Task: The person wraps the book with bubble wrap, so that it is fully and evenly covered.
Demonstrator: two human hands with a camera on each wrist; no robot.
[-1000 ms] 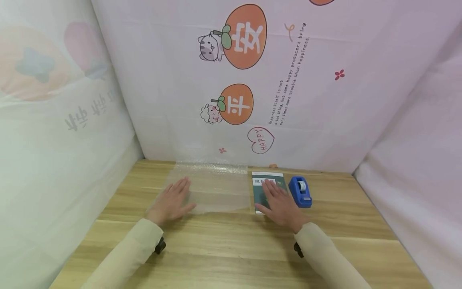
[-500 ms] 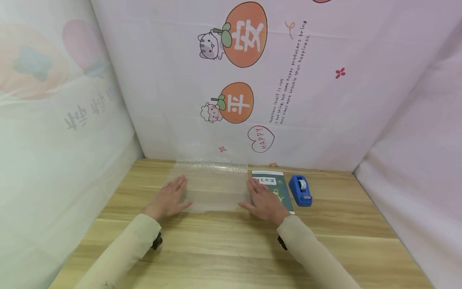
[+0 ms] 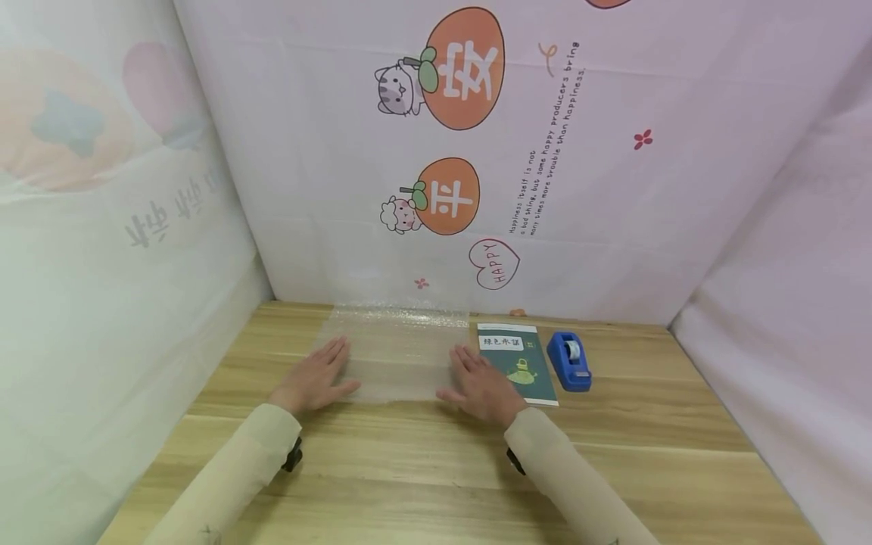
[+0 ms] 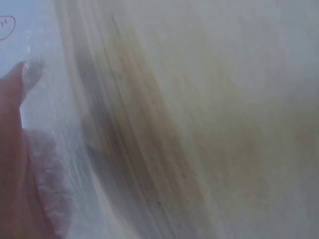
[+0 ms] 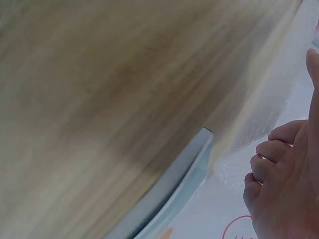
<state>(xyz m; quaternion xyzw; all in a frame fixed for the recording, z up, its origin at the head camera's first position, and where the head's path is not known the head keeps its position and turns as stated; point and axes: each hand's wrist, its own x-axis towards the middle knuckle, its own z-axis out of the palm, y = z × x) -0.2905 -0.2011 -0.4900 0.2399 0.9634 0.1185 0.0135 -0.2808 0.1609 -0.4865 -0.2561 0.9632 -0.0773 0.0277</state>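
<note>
Fingers (image 3: 332,354) of the left hand (image 3: 315,378), and those of the right hand (image 3: 485,387), extend nearly straight and side by side, gripping nothing that I can see. Two thumbs (image 3: 346,390) spread inward. One see-through sheet (image 3: 398,356) lies on the one wooden table (image 3: 409,469), between the hands: left hand at its left side, right hand at its right, each thumb overlapping it in the head view. The left wrist view shows part of the left hand through the sheet; from my remote post I cannot tell how firmly either hand presses.

I count one green booklet (image 3: 507,362), just right of the right hand, and beyond a narrow gap one blue dispenser (image 3: 568,367) holding one tape roll (image 3: 572,350). Two pale sleeves (image 3: 228,473) enter from below, with one black device (image 3: 293,456) at each wrist. Three cloth walls (image 3: 599,265) enclose the table; the back one bears two whole orange fruits (image 3: 446,197), a third cut by the upper border, and one heart (image 3: 494,264).
</note>
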